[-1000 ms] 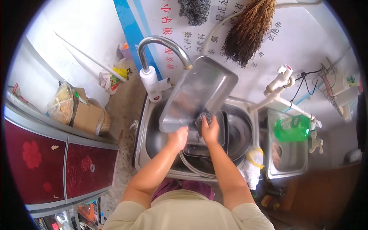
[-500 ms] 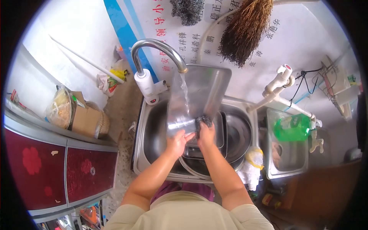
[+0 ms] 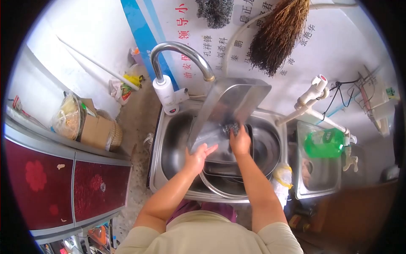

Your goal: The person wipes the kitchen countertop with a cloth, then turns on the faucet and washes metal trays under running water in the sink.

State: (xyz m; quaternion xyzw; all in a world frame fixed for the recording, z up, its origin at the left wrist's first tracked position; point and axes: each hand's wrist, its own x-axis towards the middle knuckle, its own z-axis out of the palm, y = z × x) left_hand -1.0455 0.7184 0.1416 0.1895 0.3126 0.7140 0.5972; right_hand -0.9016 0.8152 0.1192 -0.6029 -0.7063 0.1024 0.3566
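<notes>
A rectangular metal tray (image 3: 220, 110) is tilted up over the sink (image 3: 169, 122), its far end near the tap spout. My left hand (image 3: 196, 160) grips the tray's near left corner, thumb and a finger over the edge. In my right hand (image 3: 240, 142) is a dark steel wool scrubber (image 3: 230, 129), pressed against the inside of the tray. Under the tray, other metal pans (image 3: 266, 148) rest in the sink, partly hidden. The curved tap (image 3: 182, 46) stands behind on the left; its outlet is just above the tray.
A green liquid bottle (image 3: 325, 143) lies over a smaller sink (image 3: 319, 182) at right. A white pipe valve (image 3: 313, 91) juts from the wall. A broom head (image 3: 279, 38) and steel wool (image 3: 215, 12) hang above. A red-fronted cabinet (image 3: 46, 178) stands at left.
The tray has tilted and shifted right, with its far end swung rightward. My right hand and the scrubber have moved right and up along it. The water stream under the spout no longer shows clearly.
</notes>
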